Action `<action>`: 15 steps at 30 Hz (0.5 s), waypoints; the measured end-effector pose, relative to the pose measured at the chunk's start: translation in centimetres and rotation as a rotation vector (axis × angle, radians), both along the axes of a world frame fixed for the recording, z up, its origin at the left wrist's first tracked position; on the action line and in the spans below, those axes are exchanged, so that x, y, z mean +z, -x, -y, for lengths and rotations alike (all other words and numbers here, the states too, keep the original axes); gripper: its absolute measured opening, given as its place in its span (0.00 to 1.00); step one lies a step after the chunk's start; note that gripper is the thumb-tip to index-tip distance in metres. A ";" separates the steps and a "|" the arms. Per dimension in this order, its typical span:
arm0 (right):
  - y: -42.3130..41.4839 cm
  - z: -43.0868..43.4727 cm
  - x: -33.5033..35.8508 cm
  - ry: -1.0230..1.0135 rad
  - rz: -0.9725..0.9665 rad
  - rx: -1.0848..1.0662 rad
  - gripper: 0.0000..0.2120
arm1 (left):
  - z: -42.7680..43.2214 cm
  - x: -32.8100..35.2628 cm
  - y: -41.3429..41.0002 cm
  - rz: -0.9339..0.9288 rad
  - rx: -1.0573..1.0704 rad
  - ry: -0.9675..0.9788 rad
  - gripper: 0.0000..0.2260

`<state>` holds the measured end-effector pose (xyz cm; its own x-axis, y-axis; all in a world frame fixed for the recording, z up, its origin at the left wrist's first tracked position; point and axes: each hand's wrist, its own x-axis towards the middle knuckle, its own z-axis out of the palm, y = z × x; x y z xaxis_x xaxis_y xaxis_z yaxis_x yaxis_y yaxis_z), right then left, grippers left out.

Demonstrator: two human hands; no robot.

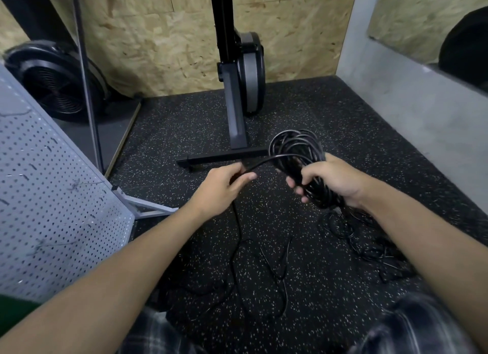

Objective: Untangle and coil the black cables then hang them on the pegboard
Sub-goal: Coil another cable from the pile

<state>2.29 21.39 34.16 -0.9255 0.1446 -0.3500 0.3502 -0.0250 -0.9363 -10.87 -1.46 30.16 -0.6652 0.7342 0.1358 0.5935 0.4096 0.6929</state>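
Far left, along the floor's left edge: pegboard [52,195], leaning, no cable hung on the part in view. Centre: left hand [224,187], curled into a pinch on a single strand [264,161] of black cable. Just right of it: right hand [332,182] wrapped tight round a thick coil [295,148], loops standing above the fist, held over the speckled rubber floor [184,132]. Lower down, toward the floor's front edge: loose cable [237,261] trailing from the left hand in wide bends. Further right, under the right forearm: a second tangle [369,245].

Likely trouble, judged from here:
- A snag or knot dragged up into the left hand, caused by the trailing length crossing itself on the floor.
- Loops slipping off the top of the coil, caused by a bundle already filling the right fist.
- Twist wound into the turns, caused by feeding the strand without running it straight.
- The second tangle hauled along, if joined to the same cable.

Hard to make out:
- Pegboard hooks, showing only as small dark marks, with the board's top and left side cut off by the frame.
- Cable ends or plugs, none identifiable.
- Black cable on dark floor, with crossings near the front edge mostly lost.
- Whether the two floor heaps belong to one cable, impossible to tell.
- Lower part of the coil, hidden inside the right fist.
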 end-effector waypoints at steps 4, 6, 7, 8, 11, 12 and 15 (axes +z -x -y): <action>0.1 -0.1 -0.5 0.044 -0.068 -0.179 0.30 | 0.8 -0.8 0.7 0.063 0.053 0.024 0.18; 0.2 0.2 -0.9 0.045 -0.057 -0.248 0.33 | 0.3 -0.1 0.1 0.054 0.069 -0.017 0.18; 0.3 0.4 -1.2 0.053 -0.054 -0.258 0.31 | -0.1 0.4 -0.4 0.036 0.073 -0.031 0.18; 0.4 0.7 -1.3 0.051 -0.043 -0.262 0.27 | -0.5 0.9 -0.9 0.025 0.079 -0.040 0.19; 0.7 1.7 -1.6 0.071 -0.036 -0.264 0.26 | -1.5 2.0 -2.1 0.072 0.114 -0.012 0.20; 0.8 2.1 -1.7 0.085 -0.047 -0.265 0.27 | -1.8 2.1 -2.5 0.088 0.119 0.007 0.20; 1.0 2.8 -1.9 0.032 -0.092 -0.236 0.19 | -2.7 2.1 -3.7 0.117 0.086 0.053 0.18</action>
